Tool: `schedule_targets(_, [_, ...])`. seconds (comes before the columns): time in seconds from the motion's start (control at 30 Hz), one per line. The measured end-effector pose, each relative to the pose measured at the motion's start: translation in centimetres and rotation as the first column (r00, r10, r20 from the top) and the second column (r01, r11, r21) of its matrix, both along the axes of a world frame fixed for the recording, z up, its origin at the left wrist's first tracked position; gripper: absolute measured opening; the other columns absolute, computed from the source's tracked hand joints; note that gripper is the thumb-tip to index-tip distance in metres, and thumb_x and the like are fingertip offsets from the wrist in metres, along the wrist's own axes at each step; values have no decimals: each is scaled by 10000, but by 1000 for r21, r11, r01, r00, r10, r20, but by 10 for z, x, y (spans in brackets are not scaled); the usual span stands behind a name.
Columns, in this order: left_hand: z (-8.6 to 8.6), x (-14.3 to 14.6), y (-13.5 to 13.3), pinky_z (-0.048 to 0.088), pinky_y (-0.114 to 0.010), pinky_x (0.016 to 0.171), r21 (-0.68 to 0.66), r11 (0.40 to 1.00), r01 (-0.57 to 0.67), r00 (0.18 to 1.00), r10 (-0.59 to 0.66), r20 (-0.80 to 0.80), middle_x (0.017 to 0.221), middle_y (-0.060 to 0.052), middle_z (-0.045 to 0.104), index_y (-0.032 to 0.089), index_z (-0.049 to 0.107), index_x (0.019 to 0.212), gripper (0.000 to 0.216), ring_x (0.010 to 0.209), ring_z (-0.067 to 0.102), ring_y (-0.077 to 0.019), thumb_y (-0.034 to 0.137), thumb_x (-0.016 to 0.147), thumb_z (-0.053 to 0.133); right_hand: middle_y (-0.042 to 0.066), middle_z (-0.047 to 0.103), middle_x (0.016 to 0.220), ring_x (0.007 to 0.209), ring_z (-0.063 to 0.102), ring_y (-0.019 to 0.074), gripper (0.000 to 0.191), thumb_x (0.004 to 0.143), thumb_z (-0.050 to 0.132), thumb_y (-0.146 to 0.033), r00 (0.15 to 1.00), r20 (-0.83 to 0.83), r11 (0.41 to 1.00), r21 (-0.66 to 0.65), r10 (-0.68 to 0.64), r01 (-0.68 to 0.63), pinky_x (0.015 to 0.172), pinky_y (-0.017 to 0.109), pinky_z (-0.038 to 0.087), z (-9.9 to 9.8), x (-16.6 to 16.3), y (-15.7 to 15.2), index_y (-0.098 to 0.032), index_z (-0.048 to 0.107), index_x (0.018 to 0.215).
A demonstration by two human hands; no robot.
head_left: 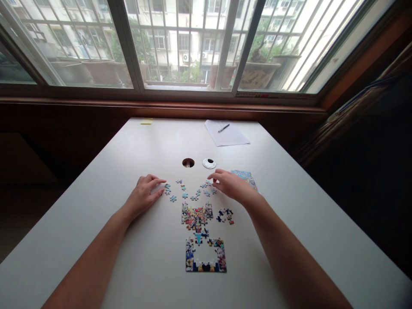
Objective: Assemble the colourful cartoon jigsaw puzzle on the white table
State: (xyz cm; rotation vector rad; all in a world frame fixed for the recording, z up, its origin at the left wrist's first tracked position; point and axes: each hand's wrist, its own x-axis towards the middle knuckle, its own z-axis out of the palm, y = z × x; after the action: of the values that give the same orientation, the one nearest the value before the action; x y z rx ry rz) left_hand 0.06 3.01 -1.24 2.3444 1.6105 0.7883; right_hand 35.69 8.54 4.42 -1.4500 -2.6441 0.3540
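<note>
A partly joined colourful jigsaw [205, 238] lies on the white table [96, 206] in front of me. Several loose blue pieces [185, 192] are scattered just beyond it, and a small cluster of pieces [225, 215] sits to its right. My left hand [144, 195] rests palm down at the left end of the loose pieces, fingertips touching the table beside one piece [167, 187]. My right hand [230, 184] is curled at the right end of the scatter, fingertips pinched down on the loose pieces there [207, 185]. What the pinch holds is too small to make out.
A blue picture card [249, 176] lies partly under my right hand. Behind the pieces are a round cable hole [188, 162] and its white cap [209, 163]. Farther back lie a paper sheet with a pen [225, 131] and a yellow note [146, 121]. A window spans the far wall.
</note>
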Motion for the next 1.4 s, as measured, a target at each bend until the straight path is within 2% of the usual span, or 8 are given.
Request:
schedule_targets(0.1, [1, 1, -1, 447, -419, 969, -9, 1000, -1, 1000, 1, -1, 1164, -50, 597, 314, 663, 1246, 310, 1073, 502, -245, 413, 964, 582, 47, 659, 1216, 959, 653, 175, 260, 975, 554, -229, 1000, 14, 1000, 5, 6, -6, 773, 247, 462, -5, -4, 0, -300, 682, 1190])
schedule_targets(0.27, [2, 1, -1, 449, -426, 966, -11, 1000, 4, 1000, -4, -1, 1166, -54, 594, 312, 662, 1245, 309, 1079, 498, -249, 414, 968, 572, 41, 657, 1172, 918, 648, 174, 235, 968, 557, -213, 1000, 20, 1000, 19, 11, -11, 748, 253, 448, -11, -6, 1, -306, 710, 1121])
schedule_targets(0.87, [0, -1, 0, 444, -438, 974, -12, 1000, 6, 1000, -6, -5, 1161, -60, 593, 308, 662, 1240, 311, 1066, 498, -249, 422, 966, 570, 36, 648, 1145, 866, 629, 154, 180, 968, 562, -203, 1000, 0, 1000, 2, -12, 12, 693, 247, 403, -11, -5, 1, -279, 697, 1059])
schedule_targets(0.97, [0, -1, 0, 442, -437, 974, -12, 1000, 5, 1000, -6, -8, 1164, -56, 591, 317, 662, 1236, 306, 1067, 500, -248, 430, 969, 566, 57, 644, 1121, 866, 624, 169, 157, 984, 547, -226, 999, 14, 998, 33, -49, 49, 656, 257, 379, -13, -12, -4, -258, 679, 1061])
schedule_targets(1.2, [2, -1, 1, 443, -427, 958, -10, 1000, 6, 1000, -6, -20, 1157, -52, 592, 329, 661, 1240, 306, 1063, 509, -250, 432, 965, 573, 99, 625, 1072, 889, 598, 197, 172, 1002, 489, -213, 990, -4, 982, 123, -141, 141, 685, 288, 379, -22, -34, -15, -206, 636, 1092])
schedule_targets(1.4, [1, -1, 1, 441, -436, 968, -6, 1000, 4, 1000, -4, -16, 1160, -55, 592, 327, 667, 1234, 307, 1066, 509, -255, 437, 962, 576, 104, 604, 1104, 932, 590, 201, 167, 1007, 487, -213, 987, -65, 984, 92, -149, 155, 742, 291, 401, -26, -34, -15, -203, 618, 1110])
